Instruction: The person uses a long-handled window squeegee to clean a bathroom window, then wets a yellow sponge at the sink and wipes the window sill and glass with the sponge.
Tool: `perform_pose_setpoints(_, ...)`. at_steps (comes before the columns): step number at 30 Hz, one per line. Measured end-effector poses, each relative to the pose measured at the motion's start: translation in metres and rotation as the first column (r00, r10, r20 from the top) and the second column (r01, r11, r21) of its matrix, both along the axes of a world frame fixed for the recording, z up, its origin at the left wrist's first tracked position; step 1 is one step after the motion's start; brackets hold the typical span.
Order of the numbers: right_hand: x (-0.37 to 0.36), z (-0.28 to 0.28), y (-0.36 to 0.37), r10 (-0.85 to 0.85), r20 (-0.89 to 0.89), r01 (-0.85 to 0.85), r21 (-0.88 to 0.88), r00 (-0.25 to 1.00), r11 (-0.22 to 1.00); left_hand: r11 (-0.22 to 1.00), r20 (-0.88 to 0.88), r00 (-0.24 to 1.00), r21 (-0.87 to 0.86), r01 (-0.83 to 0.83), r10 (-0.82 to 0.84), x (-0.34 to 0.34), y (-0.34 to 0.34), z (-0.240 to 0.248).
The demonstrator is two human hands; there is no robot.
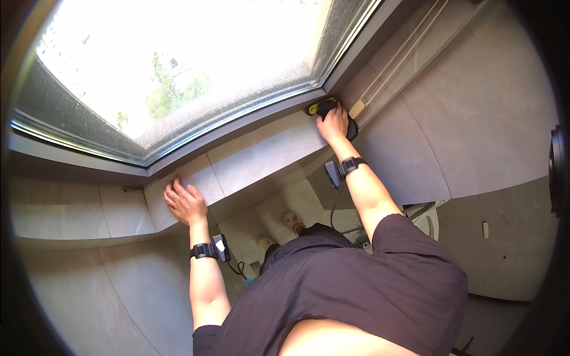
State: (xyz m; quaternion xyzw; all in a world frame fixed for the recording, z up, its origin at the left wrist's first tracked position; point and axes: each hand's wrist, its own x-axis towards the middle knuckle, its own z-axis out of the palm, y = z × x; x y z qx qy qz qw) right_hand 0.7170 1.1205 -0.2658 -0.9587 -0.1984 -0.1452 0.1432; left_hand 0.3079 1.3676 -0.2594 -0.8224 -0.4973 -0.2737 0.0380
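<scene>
Right hand (pixel 334 123): While its wrist bends toward the window corner, it lies over a black and yellow item (pixel 315 109), fingers and thumb resting on the dark part; whether they are clamped around it I cannot tell, since the underside is hidden.
Black and yellow item: at the right end of the sill (pixel 255 153), close against the window frame (pixel 237 127), its yellow part showing to the left of the fingers (what kind of thing it is, the hand covers too much to say).
Left hand (pixel 186 204): near the left end of the same sill, palm down, fingers apart and holding nothing that shows; the fingertips point toward the frame.
Wrists: a black strap on each, the left strap (pixel 203 250) bearing a small box (pixel 221 248) and the right strap (pixel 352 165) another (pixel 333 174), both with dark cables.
Window: bright glass (pixel 196 53) above the sill, with blurred green beyond.
Bead chain (pixel 404 48): a looped pale cord on the right, slanting down to a beige weight (pixel 357 108) just beside the right hand.
Wall (pixel 457 113): large grey tiles to the right.
Below: the person's dark shirt (pixel 368 285) fills the lower middle, with light shoes (pixel 293 221) on the floor past its upper edge.
</scene>
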Motion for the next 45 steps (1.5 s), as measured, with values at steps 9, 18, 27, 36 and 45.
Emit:
perform_pose_setpoints(9, -0.056, 0.018, 0.033, 0.111, -0.015, -0.109, 0.101, 0.994, 0.989, 1.000, 0.018, 1.000, 0.000, 0.011, -0.011, 0.002, 0.000, 0.001)
perform_pose_setpoints(18, -0.196, 0.042, 0.105, 0.898, 0.049, -0.844, 0.366, 0.438, 0.392, 1.000, 0.005, 1.000, 0.023, 0.015, -0.015, -0.003, 0.001, -0.001)
perform_pose_setpoints(27, -0.037, 0.062, 0.010, 0.233, 0.252, -0.313, 0.350, 0.939, 0.883, 1.000, 0.009, 1.000, 0.000, -0.001, 0.001, -0.002, 0.000, -0.003)
perform_pose_setpoints(36, -0.104, 0.040, 0.081, 0.309, 0.273, -0.409, 0.511, 0.911, 0.756, 1.000, 0.013, 1.000, 0.020, -0.008, 0.008, -0.002, -0.002, 0.001)
perform_pose_setpoints(45, -0.096, 0.075, 0.077, 0.651, 0.380, -0.719, 0.055, 0.657, 0.693, 0.999, 0.009, 0.999, -0.006, 0.032, -0.032, -0.005, -0.002, 0.002)
